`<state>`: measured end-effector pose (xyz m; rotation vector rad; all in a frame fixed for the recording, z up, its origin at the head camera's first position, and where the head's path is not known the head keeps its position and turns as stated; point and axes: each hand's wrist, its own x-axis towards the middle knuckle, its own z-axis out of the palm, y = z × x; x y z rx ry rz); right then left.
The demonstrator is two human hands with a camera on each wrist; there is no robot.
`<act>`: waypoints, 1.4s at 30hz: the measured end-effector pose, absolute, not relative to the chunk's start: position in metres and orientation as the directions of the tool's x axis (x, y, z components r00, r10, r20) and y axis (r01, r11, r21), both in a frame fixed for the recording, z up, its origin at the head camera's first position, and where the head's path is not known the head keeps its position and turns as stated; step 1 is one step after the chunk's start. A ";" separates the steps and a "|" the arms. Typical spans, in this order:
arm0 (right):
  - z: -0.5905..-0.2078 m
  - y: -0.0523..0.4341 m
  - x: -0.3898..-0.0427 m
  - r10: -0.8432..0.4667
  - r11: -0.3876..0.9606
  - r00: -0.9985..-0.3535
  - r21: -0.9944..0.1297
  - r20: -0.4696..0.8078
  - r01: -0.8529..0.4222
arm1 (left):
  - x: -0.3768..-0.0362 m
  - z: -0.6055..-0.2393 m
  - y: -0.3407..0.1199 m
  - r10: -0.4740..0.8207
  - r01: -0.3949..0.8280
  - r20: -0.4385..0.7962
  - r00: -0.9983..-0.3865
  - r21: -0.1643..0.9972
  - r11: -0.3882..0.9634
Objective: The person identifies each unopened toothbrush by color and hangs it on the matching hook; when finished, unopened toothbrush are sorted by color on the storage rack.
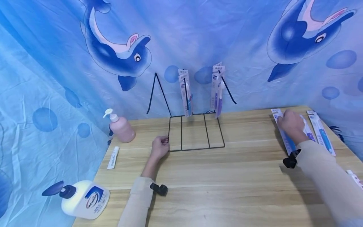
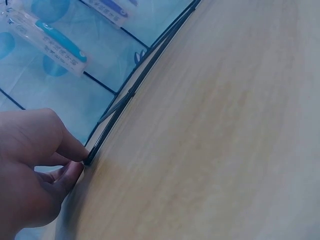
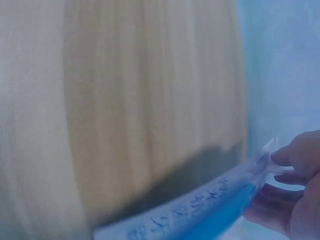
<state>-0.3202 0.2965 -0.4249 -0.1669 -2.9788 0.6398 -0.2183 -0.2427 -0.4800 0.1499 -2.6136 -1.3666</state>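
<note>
- On the table's [image 1: 241, 189] right side, the right hand [image 1: 291, 124] pinches a packaged toothbrush [image 3: 215, 215].
- Just beside it lie other packs [image 1: 321, 132].
- Mid-table, the left hand [image 1: 160, 146] pinches a wire rack [image 1: 181, 132] near its front left corner.
- Hanging packs [image 1: 219, 104] fill two hooks.
- Farther left: pink bottle [image 1: 123, 128], tube [image 1: 113, 157], white bottle [image 1: 89, 200].

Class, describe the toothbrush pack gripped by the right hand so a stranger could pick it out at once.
On the wooden table, go to the far right, near the blue curtain. The leftmost toothbrush pack lying there has a blue handle. Unlike the purple-handled pack and the rightmost blue-handled pack, it is gripped by the right hand.
</note>
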 end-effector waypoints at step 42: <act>-0.267 0.087 -0.163 -0.232 0.500 -0.546 -0.383 0.805 -0.777 | -0.216 -0.478 -0.242 -0.170 -0.003 0.119 -0.978 0.811 0.585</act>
